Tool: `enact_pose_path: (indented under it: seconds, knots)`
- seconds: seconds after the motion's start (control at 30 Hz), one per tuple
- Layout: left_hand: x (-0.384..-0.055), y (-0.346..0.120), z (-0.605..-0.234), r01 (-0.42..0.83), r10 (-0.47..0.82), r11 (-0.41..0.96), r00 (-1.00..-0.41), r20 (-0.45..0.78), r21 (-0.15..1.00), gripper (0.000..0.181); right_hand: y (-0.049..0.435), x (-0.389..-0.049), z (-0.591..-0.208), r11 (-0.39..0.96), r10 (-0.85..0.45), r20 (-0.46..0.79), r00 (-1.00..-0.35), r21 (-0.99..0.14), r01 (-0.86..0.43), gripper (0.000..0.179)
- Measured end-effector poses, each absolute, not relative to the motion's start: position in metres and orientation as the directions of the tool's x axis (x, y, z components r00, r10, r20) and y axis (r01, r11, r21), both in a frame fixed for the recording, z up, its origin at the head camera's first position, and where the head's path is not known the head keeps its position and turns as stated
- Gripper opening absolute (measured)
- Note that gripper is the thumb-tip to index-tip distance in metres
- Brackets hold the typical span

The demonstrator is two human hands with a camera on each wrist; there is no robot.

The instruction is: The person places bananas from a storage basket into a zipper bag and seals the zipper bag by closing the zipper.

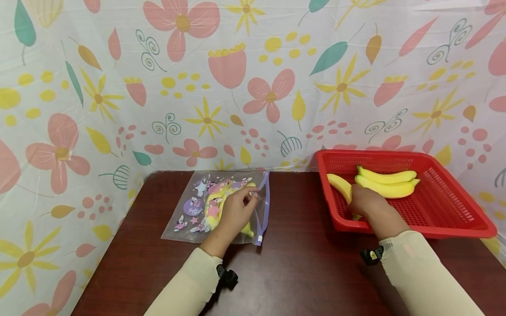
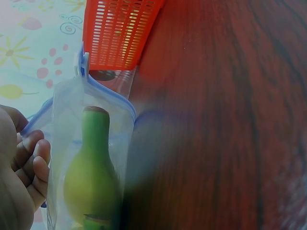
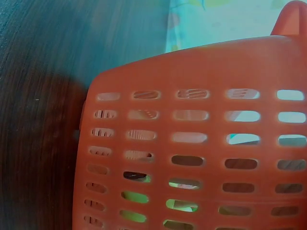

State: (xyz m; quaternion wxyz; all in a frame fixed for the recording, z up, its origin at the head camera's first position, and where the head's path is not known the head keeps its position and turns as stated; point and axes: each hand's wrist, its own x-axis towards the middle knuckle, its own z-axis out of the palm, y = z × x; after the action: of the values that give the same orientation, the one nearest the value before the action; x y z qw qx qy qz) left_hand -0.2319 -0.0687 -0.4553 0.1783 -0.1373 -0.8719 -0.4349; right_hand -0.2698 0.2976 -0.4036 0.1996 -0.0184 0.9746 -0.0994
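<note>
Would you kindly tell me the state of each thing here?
Clear printed plastic zip bag: lying down, mouth open, yellow bananas inside.
Red perforated plastic basket: upright, uncovered.
Leftmost yellow curved banana: in the basket, partly covered.
Other two basket bananas: side by side.
Left hand: pinching the bag's edge.
Right hand: in the basket, on that banana, grip hidden.

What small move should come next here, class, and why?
Probably lift the leftmost banana from the basket toward the bag: the right hand covers part of it, the left hand pinches the bag's rim, and bananas already show inside.
</note>
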Motion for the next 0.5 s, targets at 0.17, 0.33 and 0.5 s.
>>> enact_pose_path:
  seconds: [0.17,0.33,0.5]
  knots:
    - [-0.2314,-0.0680,-0.4537,0.394,0.087,0.582,-0.900,0.428,0.711,0.022,0.2977,-0.2694,-0.4035,0.980,-0.079,-0.389,-0.918,-0.200,0.001,0.070]
    - [-0.2317,-0.0676,-0.4538,0.386,0.086,0.583,-0.904,0.418,0.715,0.022,0.2972,-0.2681,-0.4037,0.981,-0.090,-0.384,-0.919,-0.195,-0.015,0.075]
    - [-0.2316,-0.0676,-0.4541,0.388,0.090,0.583,-0.904,0.418,0.714,0.023,0.2966,-0.2674,-0.4030,0.981,-0.075,-0.403,-0.912,-0.192,0.004,0.078]
